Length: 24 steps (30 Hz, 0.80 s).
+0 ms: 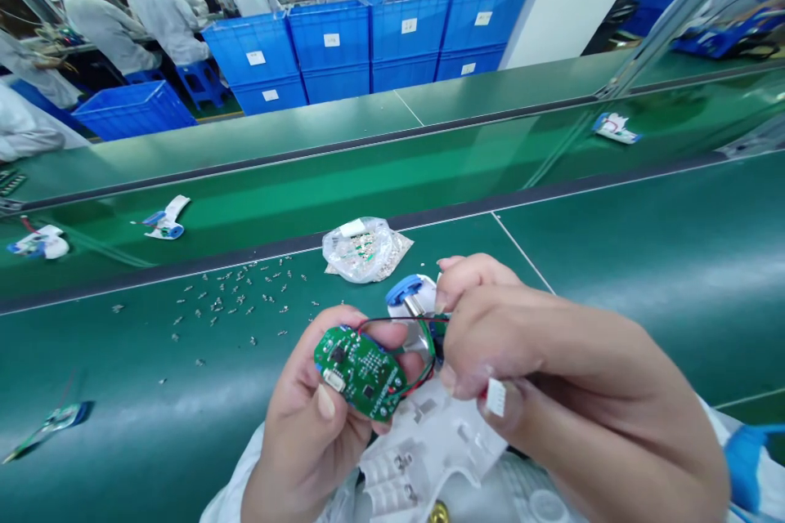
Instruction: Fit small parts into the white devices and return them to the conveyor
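Note:
Between the thumb and fingers of my left hand (325, 417) is a green circuit board (361, 372), its component side facing up, with a small white socket near its left edge. My right hand (521, 343) is closed, with a small white plug connector (495, 398) showing at the thumb tip. Red, black and green wires (423, 343) run from the board toward the right hand. Below both hands lies an opened white plastic housing (435, 425). Behind the fingers, a white and blue part (408, 292) with a metal cylinder is partly hidden.
A clear bag of small parts (361, 249) lies ahead on the green bench, with scattered small metal pieces (233, 294) to its left. Another wired board (55, 425) lies far left. Partly assembled housings (165, 221) sit on the conveyor (319, 188). Blue crates (331, 37) and people stand beyond.

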Motion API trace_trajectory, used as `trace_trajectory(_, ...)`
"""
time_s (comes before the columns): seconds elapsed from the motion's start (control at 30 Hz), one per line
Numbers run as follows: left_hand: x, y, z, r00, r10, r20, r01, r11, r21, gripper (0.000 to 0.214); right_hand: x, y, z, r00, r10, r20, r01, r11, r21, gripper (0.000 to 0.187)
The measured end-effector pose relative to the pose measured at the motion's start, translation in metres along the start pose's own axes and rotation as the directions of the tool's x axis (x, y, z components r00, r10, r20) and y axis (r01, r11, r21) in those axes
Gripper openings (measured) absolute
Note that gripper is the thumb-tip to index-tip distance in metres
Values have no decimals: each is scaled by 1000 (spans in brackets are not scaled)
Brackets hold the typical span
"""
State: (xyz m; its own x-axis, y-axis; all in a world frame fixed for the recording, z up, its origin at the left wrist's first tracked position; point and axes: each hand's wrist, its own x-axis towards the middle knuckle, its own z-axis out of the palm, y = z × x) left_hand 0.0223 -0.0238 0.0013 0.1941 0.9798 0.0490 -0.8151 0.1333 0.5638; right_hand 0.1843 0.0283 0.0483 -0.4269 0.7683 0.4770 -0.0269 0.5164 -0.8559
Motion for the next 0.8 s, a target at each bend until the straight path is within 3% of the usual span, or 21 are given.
trace_trajectory(0.23,-4,-1,2,1000,7,-13,-7,1000,7,26,-1,-1,4,999,-44,5,44,999,-7,15)
trace_trajectory(0.43,-3,-3,1,987,90,-137,-69,986,152,27,5,-1,1,993,-91,70,98,991,-93,14)
trace_trajectory(0.6,-6,-4,-7,961,223,-165,-121,872,475,30,14,0,2,973,-145,179,189,946,-262,18)
trace_trajectory(0.8,-15,-4,-10,901,378,-212,-156,739,655,38,21,3,3,922,-145,358,277,894,-353,25)
